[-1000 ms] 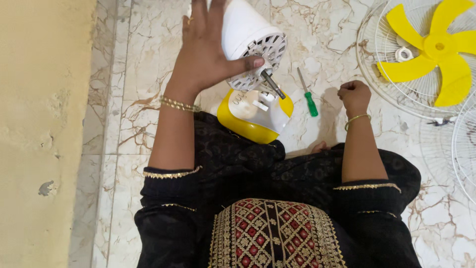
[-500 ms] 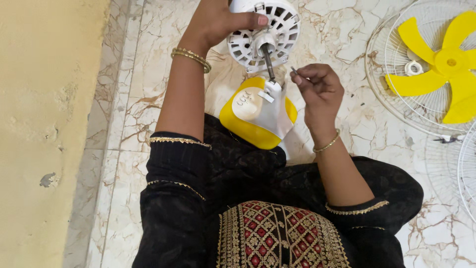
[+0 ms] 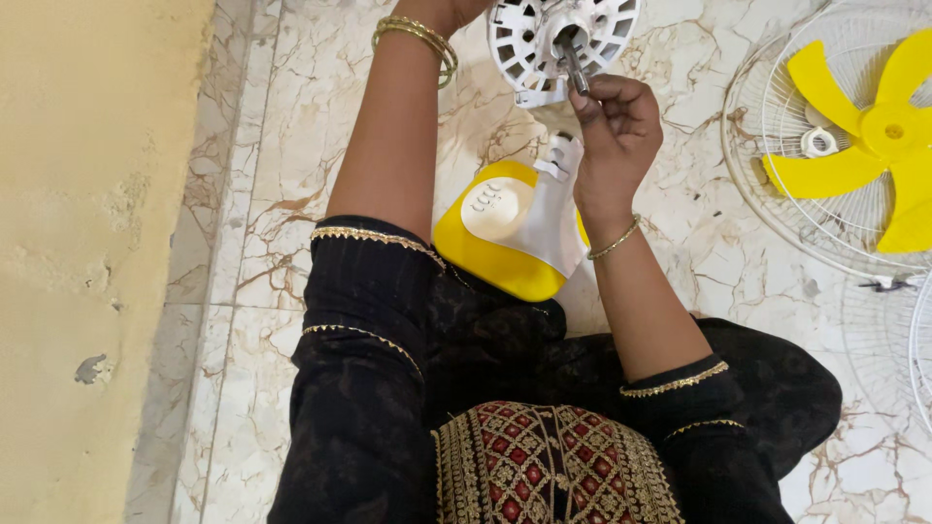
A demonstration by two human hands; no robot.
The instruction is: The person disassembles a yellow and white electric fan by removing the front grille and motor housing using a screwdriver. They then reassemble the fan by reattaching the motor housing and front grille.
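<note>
Pinching something small against the motor shaft (image 3: 573,49), our right hand (image 3: 614,121) works at top centre above the yellow fan base (image 3: 490,257). Our left hand (image 3: 442,12), mostly out of frame, steadies the white motor housing (image 3: 524,39); we cannot tell its grip. If that hold slackens, the housing may tip and the small part slip onto the marble floor (image 3: 291,146).

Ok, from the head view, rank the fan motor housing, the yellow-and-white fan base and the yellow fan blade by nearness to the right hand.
1. The fan motor housing, just above the right hand; the fingertips touch its shaft.
2. The yellow-and-white fan base, just below and left of the hand, on the floor.
3. The yellow fan blade, far right, lying in a white wire guard.
</note>
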